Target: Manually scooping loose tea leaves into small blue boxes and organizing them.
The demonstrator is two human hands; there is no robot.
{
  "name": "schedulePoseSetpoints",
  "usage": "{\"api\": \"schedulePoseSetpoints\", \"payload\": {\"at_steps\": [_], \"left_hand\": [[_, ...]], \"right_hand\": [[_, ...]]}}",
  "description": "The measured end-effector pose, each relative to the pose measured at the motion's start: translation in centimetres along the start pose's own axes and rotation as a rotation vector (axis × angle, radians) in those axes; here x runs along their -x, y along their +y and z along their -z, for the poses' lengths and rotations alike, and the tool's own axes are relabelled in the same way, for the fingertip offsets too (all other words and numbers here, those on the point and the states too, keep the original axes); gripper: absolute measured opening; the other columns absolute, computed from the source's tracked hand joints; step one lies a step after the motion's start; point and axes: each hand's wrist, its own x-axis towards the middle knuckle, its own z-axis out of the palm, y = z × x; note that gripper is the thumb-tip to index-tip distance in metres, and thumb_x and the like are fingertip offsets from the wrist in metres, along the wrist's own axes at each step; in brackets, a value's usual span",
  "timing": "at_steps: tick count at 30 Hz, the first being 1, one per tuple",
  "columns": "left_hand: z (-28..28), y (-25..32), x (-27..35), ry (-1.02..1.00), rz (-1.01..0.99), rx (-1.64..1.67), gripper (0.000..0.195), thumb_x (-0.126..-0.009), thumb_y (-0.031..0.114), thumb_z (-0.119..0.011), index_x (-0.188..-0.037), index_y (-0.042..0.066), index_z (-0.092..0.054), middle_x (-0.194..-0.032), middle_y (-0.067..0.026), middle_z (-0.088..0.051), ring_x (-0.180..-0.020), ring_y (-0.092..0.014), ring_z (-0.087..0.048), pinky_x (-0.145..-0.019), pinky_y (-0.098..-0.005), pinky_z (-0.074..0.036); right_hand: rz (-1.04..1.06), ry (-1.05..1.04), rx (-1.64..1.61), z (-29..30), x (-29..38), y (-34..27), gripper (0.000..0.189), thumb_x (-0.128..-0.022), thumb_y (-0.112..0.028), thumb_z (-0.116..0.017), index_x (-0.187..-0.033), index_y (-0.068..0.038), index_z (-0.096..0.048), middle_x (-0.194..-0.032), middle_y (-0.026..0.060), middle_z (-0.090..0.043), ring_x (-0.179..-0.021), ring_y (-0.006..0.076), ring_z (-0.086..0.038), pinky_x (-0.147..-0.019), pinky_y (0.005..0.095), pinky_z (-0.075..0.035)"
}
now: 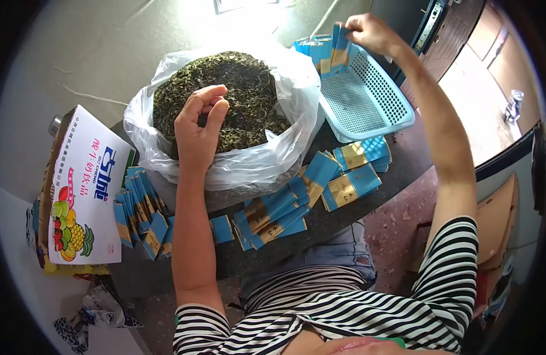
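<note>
My right hand [371, 33] grips the top of a blue and gold paper packet [341, 44] at the far end of a light blue plastic basket [368, 132]. Several similar packets [321, 54] stand upright in that end. Above a clear plastic bag [251, 171] of dried, dark green leaves [246, 84], which look like loose tea, hovers my left hand [200, 120]. Its fingers are curled, the thumb is apart from them, and nothing shows between. More packets lie in overlapping piles [273, 213] along the near side of the dark table [237, 259].
At the left stands a cardboard carton [89, 186] printed with fruit and writing, beside another group of packets [137, 204]. A bright light glares at the back wall. Flattened cardboard [497, 222] leans at the right, near a doorway. Crumpled plastic wrapping [106, 304] lies lower left.
</note>
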Motion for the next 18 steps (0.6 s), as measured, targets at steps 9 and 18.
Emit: {"api": "schedulePoseSetpoints", "payload": {"at_steps": [9, 18], "left_hand": [[0.1, -0.2, 0.1, -0.024, -0.03, -0.05, 0.018, -0.088, 0.005, -0.067, -0.105, 0.0, -0.069, -0.103, -0.0073, -0.068, -0.089, -0.012, -0.063, -0.08, -0.0244, -0.05], [0.0, 0.0, -0.1, -0.03, -0.028, -0.077, 0.018, -0.088, 0.004, -0.066, -0.105, 0.0, -0.069, -0.104, -0.0083, -0.068, -0.091, -0.014, -0.064, -0.082, -0.0246, -0.05]], "right_hand": [[-0.153, -0.025, 0.149, -5.6, -1.4, 4.8, 0.009, -0.08, -0.003, -0.061, -0.087, 0.003, -0.06, -0.084, 0.016, -0.068, -0.081, 0.0253, -0.066, -0.075, 0.0374, -0.051], [-0.184, 0.043, -0.011, -7.5, -1.1, 6.2, 0.028, -0.087, -0.009, -0.066, -0.114, -0.002, -0.064, -0.102, 0.014, -0.07, -0.093, 0.0246, -0.067, -0.086, 0.0379, -0.054]]}}
